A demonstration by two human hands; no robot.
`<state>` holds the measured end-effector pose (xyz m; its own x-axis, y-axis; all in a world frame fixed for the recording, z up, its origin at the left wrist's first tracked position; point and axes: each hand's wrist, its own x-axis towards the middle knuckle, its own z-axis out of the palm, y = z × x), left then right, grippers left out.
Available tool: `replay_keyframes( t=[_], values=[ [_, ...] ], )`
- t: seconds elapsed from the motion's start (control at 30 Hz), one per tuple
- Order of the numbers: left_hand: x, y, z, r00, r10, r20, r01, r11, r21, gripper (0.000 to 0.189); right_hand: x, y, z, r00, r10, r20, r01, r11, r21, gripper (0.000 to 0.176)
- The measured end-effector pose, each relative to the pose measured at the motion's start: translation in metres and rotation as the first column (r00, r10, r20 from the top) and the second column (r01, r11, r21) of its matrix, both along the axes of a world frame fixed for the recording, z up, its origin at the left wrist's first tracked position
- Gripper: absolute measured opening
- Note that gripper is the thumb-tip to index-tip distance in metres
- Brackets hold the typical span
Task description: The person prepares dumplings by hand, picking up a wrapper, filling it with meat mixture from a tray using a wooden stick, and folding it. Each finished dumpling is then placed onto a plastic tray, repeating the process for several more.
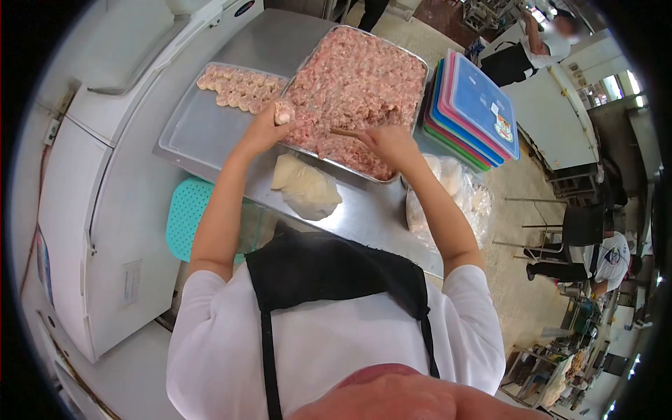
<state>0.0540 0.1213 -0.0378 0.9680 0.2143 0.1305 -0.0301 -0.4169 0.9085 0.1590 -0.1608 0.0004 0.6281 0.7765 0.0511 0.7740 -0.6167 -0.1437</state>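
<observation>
We've got a dumpling (283, 113) in the left hand (262, 131), fingers curled round it by the tray (336, 164), right hand (392, 145) gripping a stick (344, 132) at the meat (357, 77): likely filling, next calling for shaping; wrappers (306, 187) on worktop (371, 204).

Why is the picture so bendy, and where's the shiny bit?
Head view: the lens seems wide, since the corners go black and the white cabinet bends; head view: bright glare lies on the metal table just below the pale wrappers; head view: a blurred patch covers the head of the person at upper right, while the left hand and right hand look clear.
</observation>
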Motion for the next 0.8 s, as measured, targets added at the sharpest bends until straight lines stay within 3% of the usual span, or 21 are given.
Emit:
replay_keyframes(
  t=[0.1, 0.2, 0.23, 0.3, 0.33, 0.43, 0.53, 0.6, 0.7, 0.8],
  values=[
    [0.006, -0.011, 0.009, 0.985, -0.096, 0.144, 0.093, 0.995, 0.025, 0.06, 0.004, -0.027, 0.004, 0.875, -0.102, -0.473, 0.215, 0.958, 0.191, 0.038],
    [0.011, -0.035, 0.028, 0.956, -0.12, 0.267, 0.092, 0.989, 0.113, 0.055, 0.0, -0.038, 0.034, 0.809, -0.18, -0.559, 0.337, 0.922, 0.19, 0.036],
    [0.014, -0.044, 0.036, 0.947, -0.121, 0.296, 0.081, 0.986, 0.144, 0.052, -0.002, -0.04, 0.035, 0.865, -0.071, -0.497, 0.25, 0.92, 0.303, 0.033],
    [0.018, -0.057, 0.059, 0.966, -0.228, 0.121, 0.217, 0.971, 0.099, 0.044, -0.011, -0.036, 0.032, 0.935, 0.131, -0.33, 0.055, 0.865, 0.498, 0.028],
    [0.018, -0.062, 0.064, 0.959, -0.28, 0.034, 0.277, 0.958, 0.067, 0.04, -0.018, -0.034, 0.028, 0.936, 0.153, -0.318, 0.034, 0.858, 0.513, 0.027],
    [0.039, -0.05, 0.049, 0.835, -0.55, 0.018, 0.535, 0.82, 0.205, 0.05, -0.03, -0.036, 0.016, 0.927, 0.219, -0.305, -0.033, 0.856, 0.516, 0.026],
    [0.034, -0.058, 0.022, 0.927, -0.365, -0.082, 0.367, 0.844, 0.391, 0.054, -0.01, -0.057, 0.017, 0.92, 0.195, -0.34, -0.041, 0.91, 0.412, 0.028],
    [0.032, -0.064, 0.014, 0.949, -0.311, -0.054, 0.314, 0.91, 0.271, 0.056, 0.002, -0.068, 0.03, 0.934, 0.099, -0.344, 0.006, 0.957, 0.29, 0.029],
    [0.029, -0.07, 0.014, 0.973, -0.224, -0.051, 0.23, 0.96, 0.158, 0.059, -0.016, -0.063, 0.04, 0.967, 0.04, -0.252, 0.079, 0.891, 0.446, 0.028],
    [0.021, -0.07, 0.021, 0.967, -0.253, -0.03, 0.255, 0.953, 0.165, 0.064, -0.03, -0.044, 0.006, 0.937, 0.214, -0.275, -0.068, 0.885, 0.46, 0.025]
  ],
)
